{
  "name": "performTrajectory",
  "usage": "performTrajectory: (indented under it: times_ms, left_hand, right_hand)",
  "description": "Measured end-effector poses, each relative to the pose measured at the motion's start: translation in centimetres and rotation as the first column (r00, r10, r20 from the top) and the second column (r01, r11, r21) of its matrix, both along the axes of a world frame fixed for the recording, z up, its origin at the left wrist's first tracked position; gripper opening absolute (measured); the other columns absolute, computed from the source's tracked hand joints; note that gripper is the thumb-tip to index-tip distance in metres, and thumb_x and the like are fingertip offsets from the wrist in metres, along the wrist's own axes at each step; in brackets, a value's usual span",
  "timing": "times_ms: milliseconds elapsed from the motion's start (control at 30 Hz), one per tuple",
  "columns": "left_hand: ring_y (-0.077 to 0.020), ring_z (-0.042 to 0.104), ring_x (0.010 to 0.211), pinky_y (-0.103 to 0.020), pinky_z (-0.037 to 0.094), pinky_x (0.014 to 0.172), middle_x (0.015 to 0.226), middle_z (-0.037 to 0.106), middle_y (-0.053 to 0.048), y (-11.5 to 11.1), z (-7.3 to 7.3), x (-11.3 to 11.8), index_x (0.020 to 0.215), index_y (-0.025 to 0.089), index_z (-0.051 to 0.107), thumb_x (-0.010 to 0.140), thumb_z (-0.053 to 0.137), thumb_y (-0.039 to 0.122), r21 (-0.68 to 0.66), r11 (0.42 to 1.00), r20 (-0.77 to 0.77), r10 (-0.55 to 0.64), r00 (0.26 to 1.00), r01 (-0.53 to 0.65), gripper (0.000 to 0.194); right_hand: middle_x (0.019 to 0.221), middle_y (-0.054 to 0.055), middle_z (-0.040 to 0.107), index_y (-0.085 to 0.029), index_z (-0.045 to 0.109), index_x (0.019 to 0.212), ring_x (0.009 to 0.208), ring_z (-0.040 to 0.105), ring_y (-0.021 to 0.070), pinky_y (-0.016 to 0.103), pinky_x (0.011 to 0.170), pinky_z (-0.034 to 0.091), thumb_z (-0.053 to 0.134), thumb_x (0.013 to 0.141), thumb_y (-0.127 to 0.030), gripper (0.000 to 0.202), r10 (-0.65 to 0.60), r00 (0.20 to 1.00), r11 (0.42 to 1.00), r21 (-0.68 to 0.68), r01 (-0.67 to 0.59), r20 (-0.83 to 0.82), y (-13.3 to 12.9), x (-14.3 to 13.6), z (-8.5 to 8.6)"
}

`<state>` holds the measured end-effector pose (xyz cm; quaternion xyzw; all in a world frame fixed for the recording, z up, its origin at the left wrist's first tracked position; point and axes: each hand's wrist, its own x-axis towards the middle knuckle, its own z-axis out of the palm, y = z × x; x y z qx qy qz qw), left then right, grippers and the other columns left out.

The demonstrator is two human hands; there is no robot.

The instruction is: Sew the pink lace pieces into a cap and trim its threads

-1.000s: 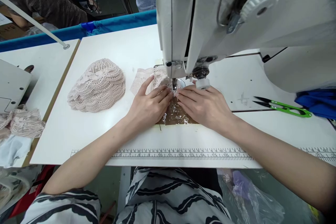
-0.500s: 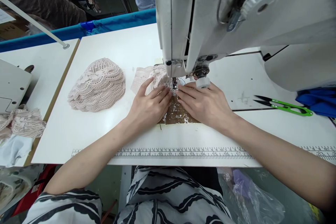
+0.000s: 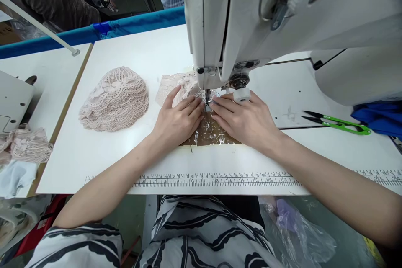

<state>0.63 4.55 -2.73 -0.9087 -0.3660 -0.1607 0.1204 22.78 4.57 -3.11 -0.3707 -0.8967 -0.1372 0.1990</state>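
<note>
Pale pink lace fabric (image 3: 185, 84) lies under the presser foot (image 3: 207, 96) of a white sewing machine (image 3: 216, 21). Flat on the lace, left of the foot, rests my left hand (image 3: 178, 119), fingers stretched out and thumb apart. My right hand (image 3: 243, 115) lies palm down right of the foot, fingers extended; its fingertips press by the needle area, and part of the hand is behind a white knob. Beneath both hands, brown tape (image 3: 211, 132) with a shiny clear surface covers the machine bed.
A heap of pink lace pieces (image 3: 114, 100) sits left on the white table. Green thread snips (image 3: 337, 123) and blue cloth (image 3: 378, 119) lie right. A printed ruler (image 3: 220, 181) runs along the front edge. More lace (image 3: 29, 144) is at far left. Other people are beyond the table.
Both hands keep flat beside the presser foot. The lace shows little movement under the foot. The whole view has shifted slightly, with things appearing a bit higher and further left.
</note>
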Motion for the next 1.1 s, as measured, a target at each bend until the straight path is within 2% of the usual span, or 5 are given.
performTrajectory:
  times_ms: [367,700,900,1000,1100]
  left_hand:
    - [-0.0262,0.067,0.121,-0.057,0.038,0.118,0.127,0.071,-0.008,0.8,-0.4,0.1,0.128,0.018,0.068,0.103,0.044,0.029,-0.06,0.995,0.042,0.081,0.996,-0.078,0.036]
    - [-0.027,0.068,0.112,-0.039,0.06,0.083,0.125,0.072,-0.014,1.6,-0.5,-0.9,0.116,0.01,0.07,0.099,0.044,0.011,-0.104,0.98,0.011,0.174,0.985,-0.172,0.031]
    - [-0.0205,0.064,0.072,-0.032,0.046,0.065,0.079,0.07,-0.006,0.6,4.2,-2.0,0.085,0.017,0.067,0.1,0.044,0.027,-0.475,0.858,0.048,0.248,0.968,-0.197,0.029]
    - [-0.0129,0.048,0.057,-0.026,0.034,0.053,0.068,0.055,0.001,-0.9,7.3,-3.1,0.077,0.021,0.055,0.101,0.043,0.043,-0.792,0.607,0.258,0.225,0.94,0.072,0.035]
    - [-0.0116,0.043,0.061,-0.025,0.032,0.055,0.071,0.049,0.001,-2.4,8.7,-4.1,0.078,0.02,0.053,0.1,0.046,0.049,-0.828,0.504,0.411,0.243,0.879,0.248,0.037]
  right_hand:
    - [0.103,0.008,0.078,-0.017,0.076,0.109,0.099,0.067,0.0237,0.044,0.102,0.042,0.049,0.101,-0.025,0.029,-0.03,0.999,0.997,-0.065,0.028,-0.021,0.4,0.8,0.7]
    - [0.083,0.005,0.077,-0.023,0.077,0.102,0.093,0.068,0.0246,0.05,0.103,0.044,0.048,0.102,-0.028,0.03,-0.046,0.995,0.997,-0.069,0.04,-0.089,0.7,1.5,1.1]
    - [0.08,0.006,0.076,-0.022,0.079,0.102,0.09,0.07,0.0255,0.048,0.092,0.052,0.053,0.099,-0.028,0.026,-0.061,0.937,0.981,-0.196,-0.008,-0.345,0.5,1.7,1.3]
    - [0.104,0.007,0.078,-0.025,0.077,0.111,0.095,0.071,0.0244,0.043,0.085,0.056,0.06,0.096,-0.04,0.027,-0.171,0.806,0.826,-0.529,-0.196,-0.567,-0.3,0.9,2.5]
    - [0.115,0.008,0.075,-0.026,0.075,0.115,0.102,0.071,0.023,0.041,0.09,0.056,0.06,0.094,-0.055,0.039,-0.285,0.731,0.372,-0.775,-0.511,-0.619,-1.7,-0.5,4.2]
